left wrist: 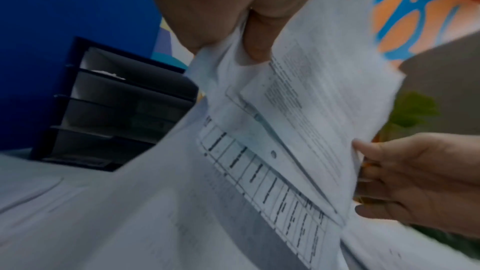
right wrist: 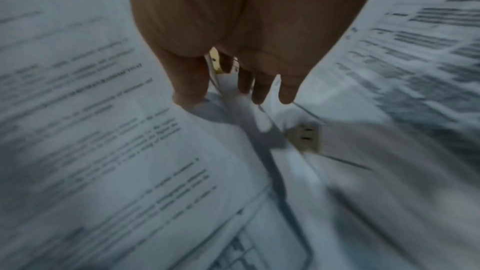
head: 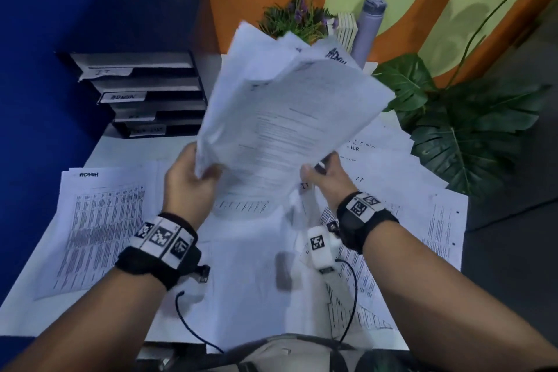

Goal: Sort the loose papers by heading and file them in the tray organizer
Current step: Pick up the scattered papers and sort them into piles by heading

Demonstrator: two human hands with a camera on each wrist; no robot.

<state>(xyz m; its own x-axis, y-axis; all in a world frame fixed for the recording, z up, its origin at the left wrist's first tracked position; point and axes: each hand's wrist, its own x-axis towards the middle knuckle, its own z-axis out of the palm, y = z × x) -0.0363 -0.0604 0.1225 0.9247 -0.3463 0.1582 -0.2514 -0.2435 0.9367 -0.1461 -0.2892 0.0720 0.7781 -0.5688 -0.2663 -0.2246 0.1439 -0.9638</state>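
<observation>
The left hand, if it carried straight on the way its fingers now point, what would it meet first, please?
The left hand already grips the sheaf of papers, so that sheaf lies first in its line. Beyond it, the hand points up and away toward the flowering plant at the desk's back, though depth there is unclear.

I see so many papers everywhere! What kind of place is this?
Probably an office desk. A black tray organizer with labelled shelves stands at the back, printed papers headed ADMIN and others cover the white desk, and both hands hold a stack of papers.
</observation>
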